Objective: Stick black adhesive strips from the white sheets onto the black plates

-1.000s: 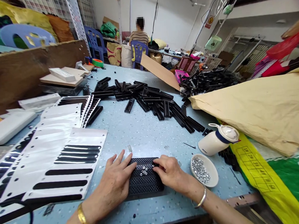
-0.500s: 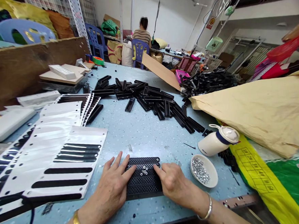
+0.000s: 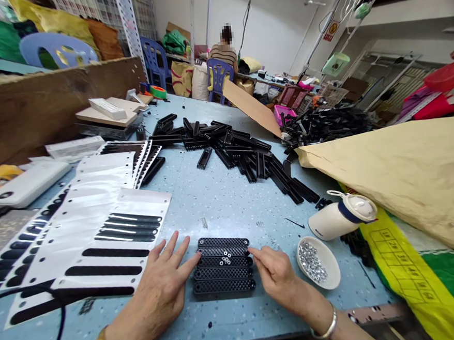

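Observation:
Several black textured strips (image 3: 223, 274) lie side by side in a block in front of me, with a small cluster of silver nuts (image 3: 226, 258) on top of the middle ones. At the block's left end is my left hand (image 3: 166, 278), its fingers spread and the index fingertip at the edge of a strip. My right hand (image 3: 275, 273) is curled at the right end, thumb and index finger pinched close to a strip's tip. Whatever those fingertips may hold is hidden. To the right of that hand stands a white bowl (image 3: 333, 276) with many small silver nuts (image 3: 312, 261) in it.
Loose black strips (image 3: 225, 144) are heaped across the table's middle. Sheets with black strip-shaped stickers (image 3: 112, 261) lie left, near a white power bank (image 3: 29, 184). A white bottle (image 3: 337, 216) stands beyond the bowl. A person (image 3: 222, 51) sits in the background.
Both hands have drawn slightly outward from the block, so both ends of the strips now show. The left fingers no longer lie over the strips. The whole view has shifted a little.

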The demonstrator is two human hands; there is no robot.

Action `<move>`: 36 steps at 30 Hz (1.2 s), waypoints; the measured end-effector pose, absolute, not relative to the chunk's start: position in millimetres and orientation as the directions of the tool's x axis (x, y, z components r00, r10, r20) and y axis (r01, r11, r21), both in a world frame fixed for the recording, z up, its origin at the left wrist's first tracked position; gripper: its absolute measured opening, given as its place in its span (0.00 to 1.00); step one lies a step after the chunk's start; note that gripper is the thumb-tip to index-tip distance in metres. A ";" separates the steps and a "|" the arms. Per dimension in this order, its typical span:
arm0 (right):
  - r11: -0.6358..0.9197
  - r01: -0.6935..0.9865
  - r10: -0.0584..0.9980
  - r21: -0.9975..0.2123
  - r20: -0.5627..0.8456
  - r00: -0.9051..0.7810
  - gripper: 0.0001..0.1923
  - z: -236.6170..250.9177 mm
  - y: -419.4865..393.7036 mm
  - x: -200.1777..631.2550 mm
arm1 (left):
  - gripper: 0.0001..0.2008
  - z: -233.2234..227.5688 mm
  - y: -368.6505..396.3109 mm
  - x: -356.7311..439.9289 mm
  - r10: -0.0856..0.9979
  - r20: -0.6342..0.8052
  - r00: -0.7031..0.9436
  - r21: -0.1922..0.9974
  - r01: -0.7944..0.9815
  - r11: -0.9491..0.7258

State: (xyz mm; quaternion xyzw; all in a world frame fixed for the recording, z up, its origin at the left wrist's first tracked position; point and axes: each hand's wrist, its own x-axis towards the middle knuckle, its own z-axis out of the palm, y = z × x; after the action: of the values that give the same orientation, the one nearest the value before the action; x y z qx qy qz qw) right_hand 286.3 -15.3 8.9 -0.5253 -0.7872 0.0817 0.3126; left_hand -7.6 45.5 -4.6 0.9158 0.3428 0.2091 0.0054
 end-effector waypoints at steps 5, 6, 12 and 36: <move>0.444 0.831 0.873 -0.334 0.369 -0.318 0.18 9.0 -16.7 287.7 | 0.27 -5.4 43.5 -6.2 0.628 0.388 0.674 0.145 0.628 -0.764; 0.443 0.838 0.874 -0.318 0.363 -0.324 0.18 8.1 -17.9 288.4 | 0.27 -5.2 43.8 -6.0 0.622 0.390 0.679 0.138 0.625 -0.769; 0.450 0.857 0.868 -0.251 0.350 -0.353 0.20 0.0 -24.2 292.1 | 0.26 -4.9 45.6 -6.3 0.594 0.402 0.697 0.103 0.610 -0.786; 0.503 0.855 0.847 -0.126 0.270 -0.458 0.19 5.3 -18.6 289.2 | 0.29 -7.2 38.9 -9.0 0.631 0.341 0.697 0.141 0.626 -0.767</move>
State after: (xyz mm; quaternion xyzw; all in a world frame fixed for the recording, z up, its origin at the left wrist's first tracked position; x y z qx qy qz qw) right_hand 289.2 -18.6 5.3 -0.4984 -0.8537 -0.0140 0.1502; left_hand -9.0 38.9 -7.2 0.9211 0.3410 0.1877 0.0070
